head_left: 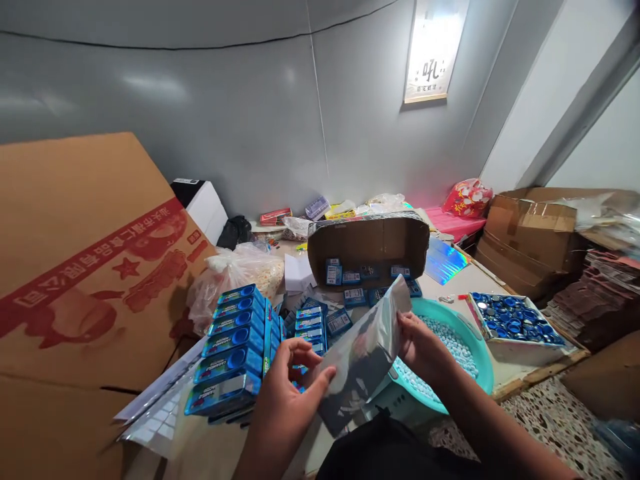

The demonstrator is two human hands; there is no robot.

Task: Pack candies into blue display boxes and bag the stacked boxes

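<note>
Both my hands hold a grey plastic sheet or bag [363, 353] in front of me. My left hand [287, 393] pinches its lower left edge with thumb and fingers. My right hand [420, 347] grips its upper right edge. Under the sheet stands a teal basin [480, 363] filled with small pale blue-white pellets [457, 347]. To the left sits a stack of blue candy boxes [233, 347].
A big cardboard box [80, 280] with red print stands at left. A low open carton [367, 250] holds several small blue packs. A white tray of blue caps [515, 323] sits at right. Clutter, a clear plastic bag [235, 273] and cartons [535, 237] line the back.
</note>
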